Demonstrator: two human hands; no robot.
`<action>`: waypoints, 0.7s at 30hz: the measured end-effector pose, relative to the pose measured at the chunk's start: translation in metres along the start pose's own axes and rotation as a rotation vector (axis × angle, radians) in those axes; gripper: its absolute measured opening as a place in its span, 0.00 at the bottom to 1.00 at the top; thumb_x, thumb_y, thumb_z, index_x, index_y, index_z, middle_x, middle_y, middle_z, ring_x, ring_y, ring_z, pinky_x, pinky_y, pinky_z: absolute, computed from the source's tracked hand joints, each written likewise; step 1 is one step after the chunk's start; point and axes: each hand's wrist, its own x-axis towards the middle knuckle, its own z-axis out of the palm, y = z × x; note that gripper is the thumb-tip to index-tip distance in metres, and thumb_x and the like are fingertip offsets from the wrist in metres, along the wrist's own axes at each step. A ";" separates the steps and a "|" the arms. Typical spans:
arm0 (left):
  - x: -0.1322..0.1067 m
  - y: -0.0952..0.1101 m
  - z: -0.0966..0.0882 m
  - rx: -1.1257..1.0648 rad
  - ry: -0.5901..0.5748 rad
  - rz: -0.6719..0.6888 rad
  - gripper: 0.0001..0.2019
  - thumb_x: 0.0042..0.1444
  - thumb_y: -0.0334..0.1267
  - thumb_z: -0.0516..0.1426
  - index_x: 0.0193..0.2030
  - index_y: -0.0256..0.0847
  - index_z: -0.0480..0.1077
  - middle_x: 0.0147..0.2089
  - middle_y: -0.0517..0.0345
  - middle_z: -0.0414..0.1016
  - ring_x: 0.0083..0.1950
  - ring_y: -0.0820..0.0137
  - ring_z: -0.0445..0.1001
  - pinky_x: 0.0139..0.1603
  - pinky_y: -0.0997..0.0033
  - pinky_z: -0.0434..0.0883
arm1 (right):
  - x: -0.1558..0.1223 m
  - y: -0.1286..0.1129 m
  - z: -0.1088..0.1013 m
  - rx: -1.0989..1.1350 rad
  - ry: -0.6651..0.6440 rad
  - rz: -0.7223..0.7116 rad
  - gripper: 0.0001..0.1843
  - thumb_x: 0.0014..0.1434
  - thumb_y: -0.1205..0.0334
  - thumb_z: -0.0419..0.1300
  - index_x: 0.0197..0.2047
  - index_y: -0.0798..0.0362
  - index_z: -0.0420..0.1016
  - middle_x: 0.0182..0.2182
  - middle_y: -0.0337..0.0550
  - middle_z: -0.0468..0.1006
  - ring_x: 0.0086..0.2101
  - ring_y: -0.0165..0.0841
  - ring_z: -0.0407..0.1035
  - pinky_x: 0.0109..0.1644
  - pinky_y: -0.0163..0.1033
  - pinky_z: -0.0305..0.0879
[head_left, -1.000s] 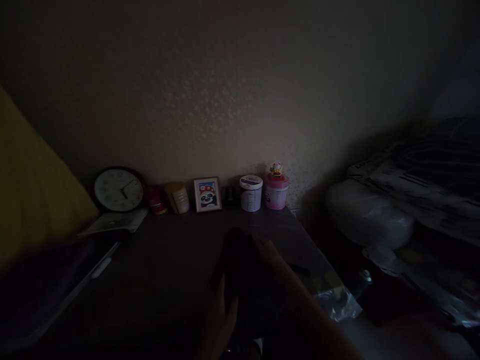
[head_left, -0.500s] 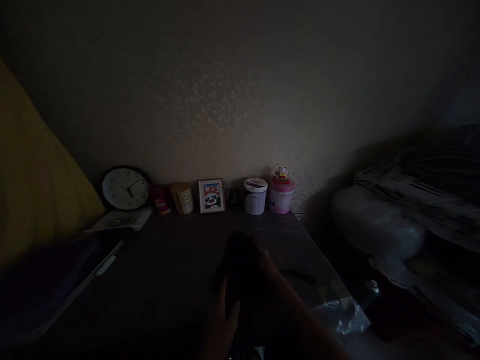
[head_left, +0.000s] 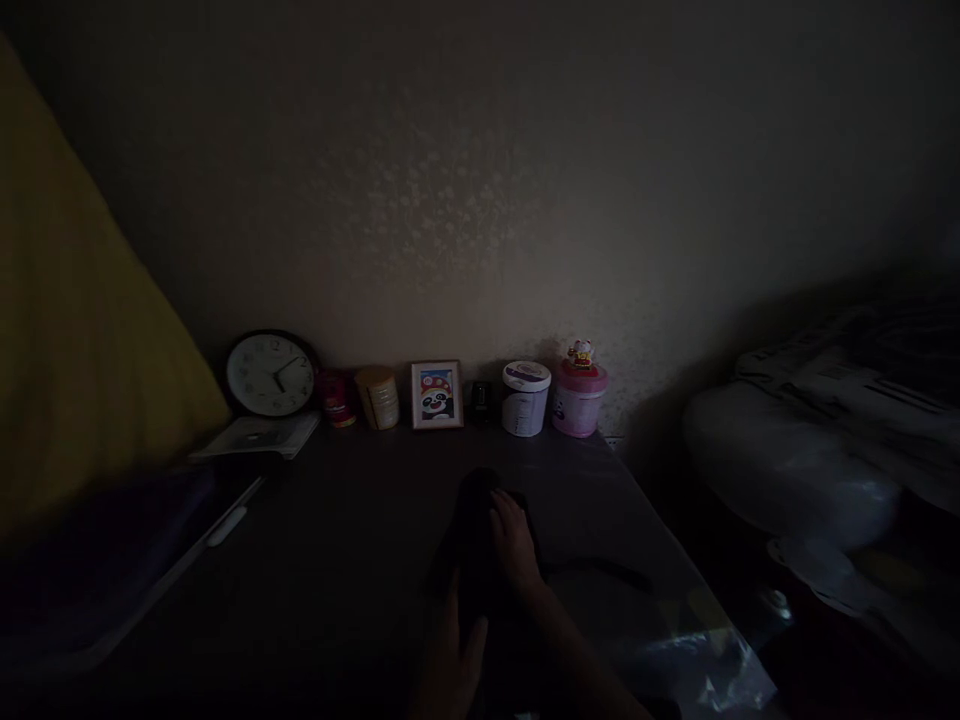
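Observation:
The room is very dim. A dark cloth-like object [head_left: 474, 520] lies on the dark table [head_left: 345, 540] in front of me. My right hand [head_left: 514, 545] rests flat on top of it, fingers stretched forward. My left hand [head_left: 451, 652] lies at its near left edge with the fingers extended and the thumb out, touching the dark object. What the object is exactly cannot be made out.
Along the wall stand a round clock [head_left: 271, 373], a red can [head_left: 338, 398], a yellow tin [head_left: 378, 397], a small framed panda picture [head_left: 436, 394], a white tub [head_left: 525, 397] and a pink tub [head_left: 578, 398] topped by a figurine. Papers [head_left: 255, 438] lie left; crinkled plastic [head_left: 697, 670] lies right.
My right hand has slid left onto the top of the dark object. The view has shifted so the shelf items sit further right and lower.

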 end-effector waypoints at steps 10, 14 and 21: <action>-0.003 -0.005 0.010 0.268 0.021 0.032 0.30 0.56 0.41 0.42 0.63 0.24 0.46 0.65 0.41 0.47 0.65 0.60 0.49 0.64 0.58 0.50 | -0.002 -0.031 -0.018 -0.173 -0.274 -0.315 0.20 0.62 0.62 0.45 0.57 0.52 0.62 0.54 0.46 0.66 0.57 0.36 0.54 0.58 0.51 0.55; -0.008 0.008 0.004 0.341 0.179 0.133 0.30 0.57 0.41 0.42 0.64 0.26 0.42 0.66 0.41 0.41 0.67 0.63 0.42 0.65 0.58 0.45 | 0.001 -0.046 -0.032 -0.188 -0.444 -0.339 0.19 0.62 0.62 0.45 0.56 0.51 0.62 0.55 0.44 0.65 0.58 0.33 0.52 0.60 0.49 0.49; -0.014 0.026 0.000 0.437 0.256 0.163 0.30 0.54 0.38 0.47 0.64 0.40 0.45 0.68 0.51 0.38 0.67 0.60 0.40 0.65 0.53 0.41 | 0.006 -0.045 -0.035 -0.101 -0.563 -0.370 0.20 0.63 0.62 0.44 0.57 0.48 0.62 0.55 0.42 0.65 0.58 0.34 0.51 0.62 0.50 0.45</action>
